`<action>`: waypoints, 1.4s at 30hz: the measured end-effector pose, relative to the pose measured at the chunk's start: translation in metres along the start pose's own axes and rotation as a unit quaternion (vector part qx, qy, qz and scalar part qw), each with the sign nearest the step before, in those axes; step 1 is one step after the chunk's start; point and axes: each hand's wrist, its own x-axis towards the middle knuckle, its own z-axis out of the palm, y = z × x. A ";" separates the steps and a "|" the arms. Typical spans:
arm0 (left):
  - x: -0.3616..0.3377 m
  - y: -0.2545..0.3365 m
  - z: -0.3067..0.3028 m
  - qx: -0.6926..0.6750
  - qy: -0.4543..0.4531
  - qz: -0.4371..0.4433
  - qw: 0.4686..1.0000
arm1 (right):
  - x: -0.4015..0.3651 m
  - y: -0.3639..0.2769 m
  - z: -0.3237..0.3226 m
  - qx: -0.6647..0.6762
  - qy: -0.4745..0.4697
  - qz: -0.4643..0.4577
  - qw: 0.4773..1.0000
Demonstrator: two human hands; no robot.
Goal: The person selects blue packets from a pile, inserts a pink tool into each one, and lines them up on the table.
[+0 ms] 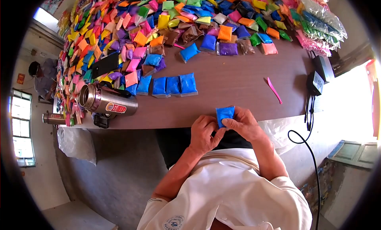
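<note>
A small blue packet (225, 115) is held upright over the table's front edge. My right hand (243, 124) grips it, thumb across its lower front. Close beside it on the left is my left hand (205, 131), its fingers curled near the packet's lower corner; what they pinch, if anything, is hidden. Three blue packets lie in a row on the table, the rightmost one (188, 84) nearest my hands. Another blue packet (143, 85) lies left of the row. A pink plastic knife (274, 90) rests at the right.
Many coloured packets (163, 22) cover the back and left of the brown table (238, 77). A steel flask (109, 101) lies on its side at the left, near a black phone (105, 65). A black adapter (316, 83) with cables is at the right edge. Another person (45, 79) is far left.
</note>
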 end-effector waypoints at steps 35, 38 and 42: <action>0.001 0.001 0.003 0.039 0.018 0.017 0.999 | 0.115 -0.020 0.006 -0.449 0.141 -0.054 0.881; 0.001 0.000 0.004 0.035 0.026 0.022 0.999 | 0.115 -0.009 0.013 -0.414 0.225 -0.108 0.875; 0.000 0.000 0.003 0.028 0.027 0.022 0.999 | 0.114 0.006 0.015 -0.434 0.246 -0.126 0.858</action>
